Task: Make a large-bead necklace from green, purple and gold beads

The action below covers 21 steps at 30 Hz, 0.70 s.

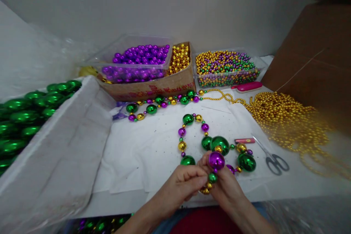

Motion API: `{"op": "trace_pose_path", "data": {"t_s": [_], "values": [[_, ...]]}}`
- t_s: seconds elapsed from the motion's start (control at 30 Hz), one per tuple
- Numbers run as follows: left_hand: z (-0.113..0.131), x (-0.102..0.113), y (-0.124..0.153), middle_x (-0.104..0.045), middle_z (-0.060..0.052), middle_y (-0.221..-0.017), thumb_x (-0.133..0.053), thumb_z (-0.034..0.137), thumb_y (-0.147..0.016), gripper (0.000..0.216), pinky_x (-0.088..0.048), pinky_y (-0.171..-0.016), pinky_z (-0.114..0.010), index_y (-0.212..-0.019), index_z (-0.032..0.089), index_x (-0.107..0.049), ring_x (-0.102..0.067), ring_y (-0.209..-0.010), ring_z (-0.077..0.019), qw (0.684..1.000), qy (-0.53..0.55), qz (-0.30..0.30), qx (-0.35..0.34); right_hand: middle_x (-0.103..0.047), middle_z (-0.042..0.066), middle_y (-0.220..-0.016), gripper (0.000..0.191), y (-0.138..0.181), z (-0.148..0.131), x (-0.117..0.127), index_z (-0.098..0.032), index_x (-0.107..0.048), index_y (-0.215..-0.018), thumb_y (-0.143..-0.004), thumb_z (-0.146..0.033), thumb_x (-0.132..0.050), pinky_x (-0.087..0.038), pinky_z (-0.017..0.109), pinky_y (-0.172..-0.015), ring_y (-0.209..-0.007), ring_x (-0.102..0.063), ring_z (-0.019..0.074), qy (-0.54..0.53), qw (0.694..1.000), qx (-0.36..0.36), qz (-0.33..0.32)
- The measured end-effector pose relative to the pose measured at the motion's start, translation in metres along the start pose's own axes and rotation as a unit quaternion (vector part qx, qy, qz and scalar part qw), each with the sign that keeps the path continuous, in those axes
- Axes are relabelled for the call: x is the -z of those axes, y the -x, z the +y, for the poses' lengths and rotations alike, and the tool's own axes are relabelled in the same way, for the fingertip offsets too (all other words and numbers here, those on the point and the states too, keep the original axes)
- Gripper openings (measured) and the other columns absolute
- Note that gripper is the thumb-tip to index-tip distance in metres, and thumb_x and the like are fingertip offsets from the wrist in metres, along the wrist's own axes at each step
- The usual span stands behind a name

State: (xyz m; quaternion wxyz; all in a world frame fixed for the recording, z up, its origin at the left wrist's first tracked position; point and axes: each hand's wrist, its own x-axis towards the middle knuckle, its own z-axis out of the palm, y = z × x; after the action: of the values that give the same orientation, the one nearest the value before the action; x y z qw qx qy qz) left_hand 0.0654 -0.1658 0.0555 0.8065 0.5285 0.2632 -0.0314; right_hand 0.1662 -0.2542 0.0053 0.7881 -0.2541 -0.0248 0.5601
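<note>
My left hand (185, 182) and my right hand (225, 182) meet low in the middle, over the table's near edge. Both are closed on one bead necklace, with a large purple bead (216, 161) standing up between them. A small green bead (212, 177) and gold ones hang below it. The rest of that necklace loops over the white cloth (142, 153), with green beads (188, 119), gold and purple ones. My left fingertips pinch near the strand; what exactly lies between them is hidden. Scissors (275, 162) and a small red stick-like item (245, 140) lie to the right.
A finished-looking bead strand (151, 108) lies behind. At the back stand a clear tub of purple beads (142, 56), a cardboard box (148, 89) with gold beads and a tub of mixed beads (227, 80). Gold bead chains (285, 117) pile right; a foam box (82, 146) stands left.
</note>
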Motion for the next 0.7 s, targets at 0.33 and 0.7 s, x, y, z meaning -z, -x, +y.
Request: {"op": "trace_pose_path", "data": {"t_s": [0.33,0.7], "values": [[-0.02,-0.005,-0.003,-0.021,0.012,-0.042,-0.07,0.034,-0.073,0.031,-0.005,-0.036,-0.015,-0.068,0.017,-0.044,-0.006,-0.039,-0.0032,0.952,0.282,-0.038,0.112,-0.044,-0.001,-0.066,0.019,-0.007,-0.004,0.005,-0.019,-0.056,-0.069,-0.08,-0.032,-0.064,-0.03,0.026,-0.06,-0.064,-0.037,0.0131,0.149,0.983,0.061,-0.089],[-0.03,-0.002,-0.004,-0.022,0.013,-0.041,-0.071,0.024,-0.07,0.032,-0.003,-0.037,-0.014,-0.075,0.02,-0.04,-0.007,-0.038,-0.0034,0.937,0.316,-0.035,0.144,-0.041,-0.002,-0.063,0.018,-0.009,0.0,0.011,-0.02,-0.057,-0.072,-0.083,-0.032,-0.061,-0.034,0.028,-0.07,-0.067,-0.041,0.0136,0.148,0.983,0.037,-0.103]]}}
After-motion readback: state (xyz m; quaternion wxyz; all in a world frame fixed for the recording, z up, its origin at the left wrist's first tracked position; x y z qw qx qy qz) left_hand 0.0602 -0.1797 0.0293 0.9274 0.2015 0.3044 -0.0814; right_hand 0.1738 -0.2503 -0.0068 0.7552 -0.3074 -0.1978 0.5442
